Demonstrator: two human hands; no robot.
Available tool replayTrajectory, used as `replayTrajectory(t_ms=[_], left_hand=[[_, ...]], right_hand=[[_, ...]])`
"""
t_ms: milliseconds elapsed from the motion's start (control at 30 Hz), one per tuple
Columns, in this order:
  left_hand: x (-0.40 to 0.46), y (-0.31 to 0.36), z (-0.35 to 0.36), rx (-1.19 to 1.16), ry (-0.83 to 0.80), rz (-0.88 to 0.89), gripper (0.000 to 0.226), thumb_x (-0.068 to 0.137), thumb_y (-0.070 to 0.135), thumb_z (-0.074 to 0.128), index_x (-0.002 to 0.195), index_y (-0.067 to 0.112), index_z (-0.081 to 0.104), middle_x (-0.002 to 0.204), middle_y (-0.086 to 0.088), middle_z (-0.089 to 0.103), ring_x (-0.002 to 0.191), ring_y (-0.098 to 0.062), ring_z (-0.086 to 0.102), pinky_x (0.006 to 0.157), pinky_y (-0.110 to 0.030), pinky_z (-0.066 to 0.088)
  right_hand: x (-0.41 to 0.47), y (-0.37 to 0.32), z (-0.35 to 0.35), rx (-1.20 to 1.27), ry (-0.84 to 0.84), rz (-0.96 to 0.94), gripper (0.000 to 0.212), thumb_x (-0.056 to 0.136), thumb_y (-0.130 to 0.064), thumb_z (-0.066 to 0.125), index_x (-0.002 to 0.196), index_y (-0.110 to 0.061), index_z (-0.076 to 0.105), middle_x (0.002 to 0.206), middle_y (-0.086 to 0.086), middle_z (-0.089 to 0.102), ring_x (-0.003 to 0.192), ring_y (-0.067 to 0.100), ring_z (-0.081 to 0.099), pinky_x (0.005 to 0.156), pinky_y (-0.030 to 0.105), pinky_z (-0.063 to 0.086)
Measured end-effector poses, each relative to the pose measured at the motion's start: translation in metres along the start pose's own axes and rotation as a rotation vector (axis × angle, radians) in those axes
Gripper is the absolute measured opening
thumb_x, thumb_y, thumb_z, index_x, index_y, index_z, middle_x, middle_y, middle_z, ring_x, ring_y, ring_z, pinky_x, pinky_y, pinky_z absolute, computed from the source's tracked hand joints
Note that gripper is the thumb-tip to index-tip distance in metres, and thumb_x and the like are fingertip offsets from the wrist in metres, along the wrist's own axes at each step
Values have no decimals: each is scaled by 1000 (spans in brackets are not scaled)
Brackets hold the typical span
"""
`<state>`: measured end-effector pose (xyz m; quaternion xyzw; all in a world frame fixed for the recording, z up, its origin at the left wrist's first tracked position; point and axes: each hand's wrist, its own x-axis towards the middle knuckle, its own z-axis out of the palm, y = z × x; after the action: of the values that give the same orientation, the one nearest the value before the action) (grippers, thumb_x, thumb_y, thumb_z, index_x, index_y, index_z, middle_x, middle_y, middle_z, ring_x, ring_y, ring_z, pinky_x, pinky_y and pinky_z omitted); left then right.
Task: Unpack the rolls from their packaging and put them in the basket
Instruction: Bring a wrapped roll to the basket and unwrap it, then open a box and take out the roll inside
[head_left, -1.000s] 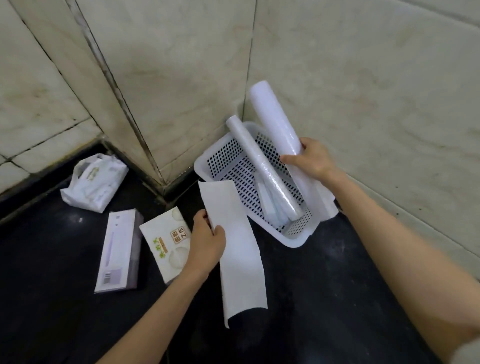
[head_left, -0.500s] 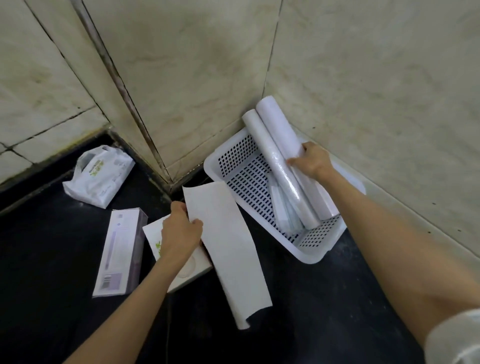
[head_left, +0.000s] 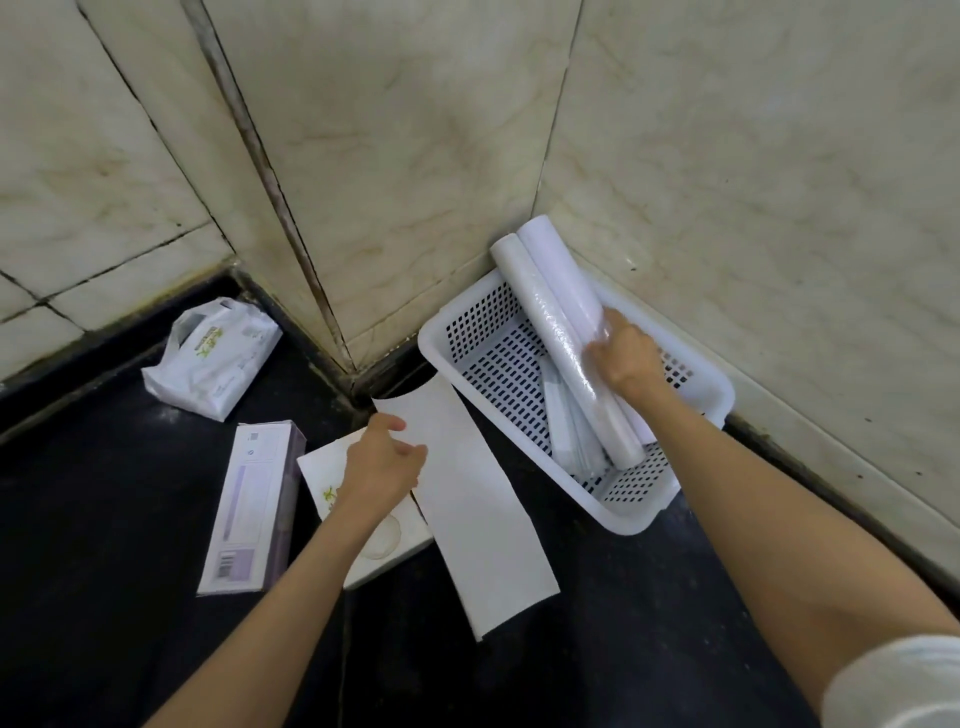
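A white perforated basket (head_left: 675, 512) stands on the black floor in the wall corner. Two long rolls lean in it with their top ends over the far rim: a glossy film roll (head_left: 550, 322) and, behind it, a wider matte white roll (head_left: 561, 270). My right hand (head_left: 626, 361) lies across both and grips the wider roll. Flat white packets (head_left: 571, 441) sit beneath the rolls. A loose white paper sheet (head_left: 483, 514) lies flat on the floor left of the basket. My left hand (head_left: 382, 467) hovers at its left edge, fingers apart, fingertips just on the sheet.
A purple-and-white box (head_left: 254, 504) and a white box with green print (head_left: 374, 551) lie on the floor to the left, the second partly under my left forearm. A white plastic bag (head_left: 213, 358) sits by the far-left wall. Tiled walls close in behind and to the right.
My right hand lowered the wider roll into the basket beside the glossy roll. My left hand brought the paper sheet down flat onto the floor and loosened its grip.
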<state>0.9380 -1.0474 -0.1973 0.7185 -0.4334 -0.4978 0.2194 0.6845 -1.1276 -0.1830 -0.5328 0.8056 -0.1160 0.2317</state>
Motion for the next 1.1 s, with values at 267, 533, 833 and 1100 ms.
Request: replayTrajectory(t_ms=[267, 533, 833, 1100], left_hand=[[-19, -4, -22, 205, -39, 278, 26, 91, 14, 50, 117, 11, 55, 113, -9, 60, 92, -16, 54, 57, -13, 43], [-43, -54, -77, 407, 281, 376, 29, 85, 8, 54, 114, 11, 58, 120, -11, 57, 111, -29, 51, 90, -37, 42], [-48, -105, -107, 479, 94, 10, 85, 78, 28, 67, 142, 23, 11, 138, -19, 28, 122, -38, 37, 97, -50, 42], [-73, -79, -131, -228, 14, 246, 89, 79, 0, 64, 144, 26, 8, 131, 4, 37, 117, -12, 42, 90, -28, 45]], right_hand=[[-65, -18, -4, 83, 59, -148, 46, 94, -21, 48, 136, -4, 40, 142, 19, 43, 128, 33, 43, 106, 36, 33], [-181, -80, 52, 271, -77, -419, 36, 93, -18, 51, 128, -10, 50, 126, 10, 55, 108, 17, 54, 93, 24, 41], [-215, -102, 133, -368, -337, -602, 64, 92, -37, 48, 148, -24, 18, 159, 8, 5, 146, 28, 2, 119, 41, 10], [-212, -119, 106, 217, -451, -350, 49, 95, -36, 46, 139, -15, 41, 150, 5, 37, 138, 19, 33, 113, 29, 24]])
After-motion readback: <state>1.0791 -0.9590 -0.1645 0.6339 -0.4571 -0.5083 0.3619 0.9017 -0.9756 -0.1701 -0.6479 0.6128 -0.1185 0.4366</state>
